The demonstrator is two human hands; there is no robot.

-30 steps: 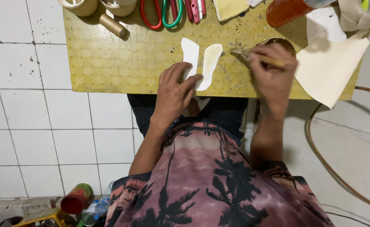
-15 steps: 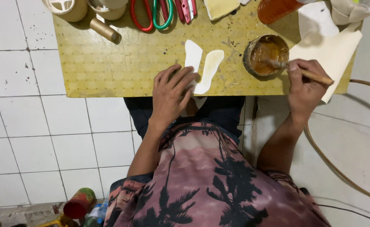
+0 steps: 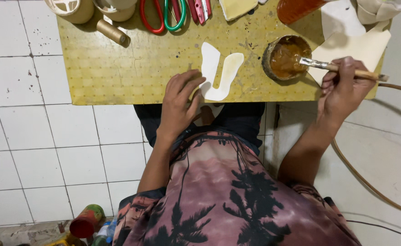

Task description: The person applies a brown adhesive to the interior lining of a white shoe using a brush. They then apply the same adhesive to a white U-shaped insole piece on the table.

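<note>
White U-shaped piece (image 3: pixel 218 73) pressed under left hand (image 3: pixel 178 105), brush (image 3: pixel 341 69) in right hand (image 3: pixel 346 89), tip over glue bowl (image 3: pixel 286 58).

left hand (image 3: pixel 178 102): flat, palm down, fingers spread | right hand (image 3: pixel 344 87): fist-curled, pinching grip, forearm bent

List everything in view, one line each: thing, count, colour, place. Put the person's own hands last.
Low perforated work table: one, yellow, top centre.
U-shaped flat cut-out piece: one, white and cream, table's near edge.
Round glue pot: one, brown, right of the cut-out.
Wooden-handled brush: one, tan, bristles in the pot.
Scissors: two pairs, red and green handles, table's far edge.
Small thread spool: one, tan, far left of the table.
Large cream sheet: one, table's right end.
Tiled floor: white, left.
Left hand: pressing the cut-out's edge.
Right hand: gripping the brush.
</note>
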